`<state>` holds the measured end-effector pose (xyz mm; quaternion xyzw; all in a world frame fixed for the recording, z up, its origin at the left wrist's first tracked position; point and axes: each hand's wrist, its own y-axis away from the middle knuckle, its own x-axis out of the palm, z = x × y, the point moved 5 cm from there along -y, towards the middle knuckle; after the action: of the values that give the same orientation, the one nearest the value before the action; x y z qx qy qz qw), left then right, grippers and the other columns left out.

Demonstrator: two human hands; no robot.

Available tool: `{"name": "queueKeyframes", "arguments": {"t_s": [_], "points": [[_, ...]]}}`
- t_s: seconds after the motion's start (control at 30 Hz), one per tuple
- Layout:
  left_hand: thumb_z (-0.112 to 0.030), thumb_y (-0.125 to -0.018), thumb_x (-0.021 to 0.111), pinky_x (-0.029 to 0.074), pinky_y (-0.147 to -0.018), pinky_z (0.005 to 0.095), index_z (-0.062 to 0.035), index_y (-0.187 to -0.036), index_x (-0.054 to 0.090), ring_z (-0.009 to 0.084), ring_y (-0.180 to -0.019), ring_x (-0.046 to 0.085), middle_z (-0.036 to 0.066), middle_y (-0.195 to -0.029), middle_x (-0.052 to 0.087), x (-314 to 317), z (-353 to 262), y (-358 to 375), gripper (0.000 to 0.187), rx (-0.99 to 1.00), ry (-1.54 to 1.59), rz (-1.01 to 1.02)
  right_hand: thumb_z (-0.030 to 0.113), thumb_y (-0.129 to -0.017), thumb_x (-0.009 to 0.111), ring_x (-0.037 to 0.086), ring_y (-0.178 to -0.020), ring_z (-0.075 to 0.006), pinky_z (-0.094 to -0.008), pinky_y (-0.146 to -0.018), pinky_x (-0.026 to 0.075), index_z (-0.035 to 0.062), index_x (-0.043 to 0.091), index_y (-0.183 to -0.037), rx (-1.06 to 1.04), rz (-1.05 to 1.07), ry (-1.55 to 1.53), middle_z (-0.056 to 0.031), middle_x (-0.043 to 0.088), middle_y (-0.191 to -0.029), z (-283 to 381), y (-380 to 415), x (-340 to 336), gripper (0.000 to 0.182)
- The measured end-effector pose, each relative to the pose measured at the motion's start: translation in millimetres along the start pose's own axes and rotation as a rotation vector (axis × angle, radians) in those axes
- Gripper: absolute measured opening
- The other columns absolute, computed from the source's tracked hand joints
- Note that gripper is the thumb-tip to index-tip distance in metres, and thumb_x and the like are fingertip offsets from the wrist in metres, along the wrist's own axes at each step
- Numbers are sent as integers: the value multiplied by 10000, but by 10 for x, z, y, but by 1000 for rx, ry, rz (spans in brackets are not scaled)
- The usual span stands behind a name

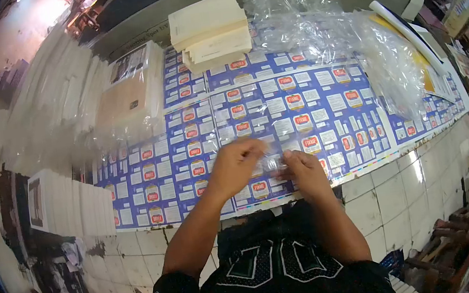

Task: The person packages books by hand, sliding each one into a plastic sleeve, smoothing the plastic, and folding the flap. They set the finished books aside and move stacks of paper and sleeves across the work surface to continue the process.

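Both hands are close together over the blue printed sheets (276, 103) that cover the table. My right hand (310, 177) is closed, thumb and fingers pinching a small piece of clear plastic film (273, 164). Just left of the film is my left hand (238, 166), its fingers curled together in a pinch and slightly blurred at the tips. Whatever the left fingers hold, if anything, cannot be made out. The film is see-through, so its outline is hard to follow against the print.
A stack of cream-coloured paper blocks (209, 29) stands at the back. Crumpled clear plastic bags (320, 30) spread over the back right. Plastic-wrapped books (128, 95) and tall stacks (44, 99) fill the left. A rolled sheet (408, 34) lies at the far right.
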<state>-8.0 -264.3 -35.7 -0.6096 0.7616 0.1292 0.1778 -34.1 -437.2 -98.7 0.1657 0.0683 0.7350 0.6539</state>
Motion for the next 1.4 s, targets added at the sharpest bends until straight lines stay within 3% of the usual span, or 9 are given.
{"name": "queueKeyframes", "arguments": {"t_s": [0.07,0.33,0.67,0.77,0.87,1.03,1.1,1.3,1.4], "points": [[-160,-935,618,478,-711,306,27,-985,684,181,-772,614,116,-889,658,-186,-45,57,204,-108,59,-221,299,-972,586,542,-685,-79,-260,-625,444,-15,660,-917,1,-4,52,-21,641,-798,101,129,-34,328],[-81,-899,638,472,-772,310,4,-1000,694,215,-880,625,122,-955,652,-190,-543,327,144,202,-44,-175,289,-1020,462,612,-645,-268,-362,-609,468,-26,636,-888,-320,13,442,-194,624,-740,439,482,163,383],[-39,-868,648,479,-824,335,3,-1020,702,269,-951,632,142,-1026,652,-207,-516,254,166,328,-83,-274,294,-1031,431,664,-726,-241,-344,-655,500,-44,644,-1059,-256,47,315,-190,676,-824,273,457,261,400],[-178,-892,661,423,-947,401,-13,-1168,651,315,-1111,573,173,-1202,598,-187,-411,247,322,318,-232,-192,309,-1021,470,668,-759,-193,-312,-686,522,-47,606,-1163,84,100,-26,-146,700,-882,128,410,290,406],[-533,-828,660,218,-1106,540,-44,-1478,320,381,-1410,264,223,-1534,254,-415,-426,336,882,276,-652,-66,300,-970,582,662,-783,-158,-275,-709,532,-70,570,-1201,238,216,121,-134,697,-914,60,440,143,436],[-524,-737,752,192,-1119,566,-31,-1489,270,367,-1453,192,227,-1549,239,-2481,-622,1359,1020,-261,-1473,-929,235,-890,692,685,-800,-199,-316,-755,545,-72,579,-1163,212,432,417,-142,711,-916,-181,635,-272,426],[-462,-716,783,268,-1101,548,-24,-1464,301,349,-1413,296,232,-1511,315,-3139,-511,1892,992,-696,-1640,-942,251,-917,662,685,-762,-198,-305,-737,548,-33,597,-1191,121,533,502,-128,712,-892,98,773,-120,399],[-216,-834,674,502,-852,413,-55,-1276,514,297,-1060,621,161,-1195,620,-3081,-495,2141,498,-697,-1558,-869,115,-898,653,681,-799,-222,-314,-721,538,-78,565,-1182,-59,591,470,-170,698,-899,218,845,228,355],[-117,-815,648,524,-740,410,-52,-1143,606,297,-865,671,145,-1019,675,-2467,-797,2049,336,-180,-1580,-805,135,-889,678,683,-884,-229,-328,-799,531,-64,533,-1236,-82,649,357,-181,694,-1001,197,850,388,426]]}}
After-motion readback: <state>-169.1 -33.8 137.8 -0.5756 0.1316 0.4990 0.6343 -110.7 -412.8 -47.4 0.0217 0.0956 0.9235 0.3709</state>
